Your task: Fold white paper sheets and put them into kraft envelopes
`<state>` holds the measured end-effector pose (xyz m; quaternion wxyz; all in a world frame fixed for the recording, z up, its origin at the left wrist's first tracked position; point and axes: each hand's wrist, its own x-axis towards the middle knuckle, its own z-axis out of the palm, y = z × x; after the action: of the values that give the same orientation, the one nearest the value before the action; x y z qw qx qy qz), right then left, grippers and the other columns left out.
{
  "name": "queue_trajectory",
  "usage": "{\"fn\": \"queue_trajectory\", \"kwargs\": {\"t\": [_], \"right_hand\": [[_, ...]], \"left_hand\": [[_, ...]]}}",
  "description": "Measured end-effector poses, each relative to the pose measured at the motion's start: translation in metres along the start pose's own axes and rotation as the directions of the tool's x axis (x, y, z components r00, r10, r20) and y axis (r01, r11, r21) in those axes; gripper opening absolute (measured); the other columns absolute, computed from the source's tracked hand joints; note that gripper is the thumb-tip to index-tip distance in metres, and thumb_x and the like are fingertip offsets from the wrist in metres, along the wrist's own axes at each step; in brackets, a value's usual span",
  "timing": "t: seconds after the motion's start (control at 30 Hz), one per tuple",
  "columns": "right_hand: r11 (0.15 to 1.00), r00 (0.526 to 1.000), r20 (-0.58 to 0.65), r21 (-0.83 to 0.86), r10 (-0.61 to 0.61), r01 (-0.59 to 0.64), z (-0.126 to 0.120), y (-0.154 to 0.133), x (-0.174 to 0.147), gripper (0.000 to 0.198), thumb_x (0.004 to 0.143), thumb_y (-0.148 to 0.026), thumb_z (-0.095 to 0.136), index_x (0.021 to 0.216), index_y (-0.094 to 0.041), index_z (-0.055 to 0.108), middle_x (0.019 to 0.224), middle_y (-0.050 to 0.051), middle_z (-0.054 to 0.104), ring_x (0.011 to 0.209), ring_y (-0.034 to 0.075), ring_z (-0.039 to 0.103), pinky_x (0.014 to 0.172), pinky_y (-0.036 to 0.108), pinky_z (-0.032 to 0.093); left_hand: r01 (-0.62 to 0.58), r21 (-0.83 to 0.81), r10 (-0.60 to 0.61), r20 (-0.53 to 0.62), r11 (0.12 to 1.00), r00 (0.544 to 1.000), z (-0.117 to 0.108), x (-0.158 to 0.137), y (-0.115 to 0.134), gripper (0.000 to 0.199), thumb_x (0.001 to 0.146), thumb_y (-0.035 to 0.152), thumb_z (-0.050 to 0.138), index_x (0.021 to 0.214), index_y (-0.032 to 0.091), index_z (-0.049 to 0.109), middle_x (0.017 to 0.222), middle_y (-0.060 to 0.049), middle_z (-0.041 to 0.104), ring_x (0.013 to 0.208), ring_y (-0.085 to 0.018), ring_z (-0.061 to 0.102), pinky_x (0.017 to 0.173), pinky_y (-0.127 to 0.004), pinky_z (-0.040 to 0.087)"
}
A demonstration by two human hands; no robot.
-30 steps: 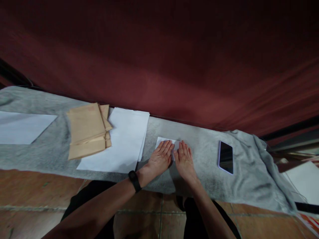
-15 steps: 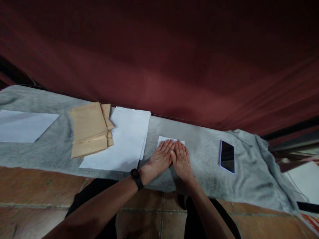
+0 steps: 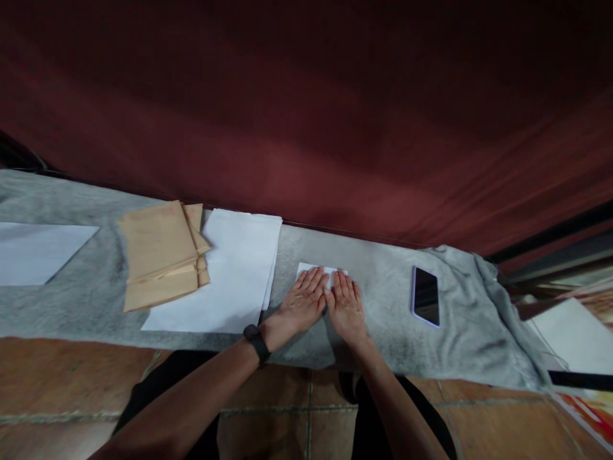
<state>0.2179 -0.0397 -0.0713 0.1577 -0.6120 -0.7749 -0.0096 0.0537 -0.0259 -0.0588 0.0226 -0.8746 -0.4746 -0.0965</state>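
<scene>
Surroundings: a dark red wall-like surface (image 3: pixel 297 179) rises directly behind the table (image 3: pixel 383 281), which is draped in grey cloth, and closes off its far side. To the left of the work, a stack of large white sheets (image 3: pixel 246 268) lies flat, edges slightly out of line. Brown paper packets (image 3: pixel 160 243) overlap its left part, piled at differing angles; whatever they may contain cannot be seen. A further white sheet (image 3: pixel 41 252) runs out of view at far left. A phone (image 3: pixel 426 297) in a lilac case lies screen up on the right, beside rumpled cloth. Edges and room: the near edge drops to a tiled floor (image 3: pixel 263 428); a narrow strip of cloth separates the stack from the work, and a wider stretch runs between the right hand (image 3: pixel 347 306) and the phone. The small white paper (image 3: pixel 330 272) lies at mid-table, mostly covered. The left hand (image 3: pixel 303 301), wearing a black wristband (image 3: pixel 257 342), and the right hand rest flat upon it side by side, each grip open, fingers extended.
</scene>
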Motion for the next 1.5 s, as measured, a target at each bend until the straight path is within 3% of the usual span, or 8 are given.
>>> {"fn": "queue_trajectory", "kwargs": {"t": [0.47, 0.77, 0.93, 1.1, 1.27, 1.5], "right_hand": [[0.998, 0.997, -0.046, 0.006, 0.059, -0.059, -0.003, 0.018, -0.001, 0.062, 0.109, -0.043, 0.026, 0.157, -0.005, 0.037, 0.161, 0.020, 0.040, 0.149, 0.031, 0.038, 0.122, 0.050, 0.027], [0.992, 0.992, -0.025, 0.017, 0.124, -0.124, -0.004, 0.026, -0.004, 0.057, 0.108, -0.033, 0.027, 0.159, -0.009, 0.034, 0.163, 0.017, 0.038, 0.152, 0.029, 0.035, 0.123, 0.053, 0.027], [0.989, 0.993, -0.088, 0.131, 0.081, -0.069, -0.010, 0.018, -0.002, 0.059, 0.109, -0.037, 0.023, 0.158, -0.005, 0.034, 0.163, 0.019, 0.038, 0.153, 0.027, 0.033, 0.123, 0.050, 0.032], [0.975, 0.999, -0.003, 0.218, -0.051, 0.050, -0.011, -0.001, -0.004, 0.058, 0.110, -0.039, 0.024, 0.158, -0.009, 0.036, 0.163, 0.016, 0.038, 0.153, 0.024, 0.033, 0.124, 0.047, 0.034], [0.985, 0.996, 0.019, 0.152, -0.085, 0.081, -0.007, -0.012, -0.011, 0.058, 0.109, -0.039, 0.028, 0.157, -0.007, 0.038, 0.163, 0.017, 0.038, 0.155, 0.024, 0.030, 0.126, 0.045, 0.029], [0.994, 0.997, -0.037, 0.078, -0.068, 0.071, -0.003, -0.004, -0.011, 0.059, 0.109, -0.040, 0.032, 0.158, -0.007, 0.037, 0.163, 0.017, 0.038, 0.154, 0.026, 0.031, 0.125, 0.048, 0.029]], "left_hand": [[0.221, 0.000, -0.221, -0.016, 0.975, 0.975, 0.003, 0.006, -0.018, 0.063, 0.103, 0.043, 0.035, 0.155, 0.008, 0.039, 0.164, -0.017, 0.037, 0.154, -0.027, 0.032, 0.127, -0.046, 0.025], [0.333, 0.021, -0.331, -0.073, 0.943, 0.941, 0.003, 0.004, -0.018, 0.062, 0.104, 0.037, 0.029, 0.154, 0.001, 0.037, 0.162, -0.022, 0.037, 0.153, -0.031, 0.033, 0.125, -0.052, 0.028], [0.233, 0.001, -0.231, -0.141, 0.972, 0.963, -0.005, 0.001, -0.008, 0.058, 0.103, 0.031, 0.032, 0.154, 0.005, 0.039, 0.163, -0.018, 0.038, 0.154, -0.029, 0.031, 0.127, -0.051, 0.024], [0.091, -0.024, -0.093, -0.103, 0.996, 0.990, 0.002, -0.007, 0.008, 0.057, 0.101, 0.023, 0.033, 0.156, 0.008, 0.038, 0.163, -0.015, 0.040, 0.154, -0.025, 0.030, 0.127, -0.048, 0.026], [0.109, 0.001, -0.109, -0.077, 0.994, 0.991, 0.011, -0.009, 0.009, 0.058, 0.100, 0.020, 0.035, 0.156, 0.008, 0.037, 0.164, -0.015, 0.036, 0.155, -0.026, 0.029, 0.127, -0.047, 0.027], [0.142, -0.001, -0.141, -0.102, 0.990, 0.985, 0.013, -0.009, 0.005, 0.062, 0.098, 0.022, 0.037, 0.158, 0.006, 0.033, 0.163, -0.019, 0.037, 0.154, -0.027, 0.032, 0.126, -0.048, 0.027]]}}
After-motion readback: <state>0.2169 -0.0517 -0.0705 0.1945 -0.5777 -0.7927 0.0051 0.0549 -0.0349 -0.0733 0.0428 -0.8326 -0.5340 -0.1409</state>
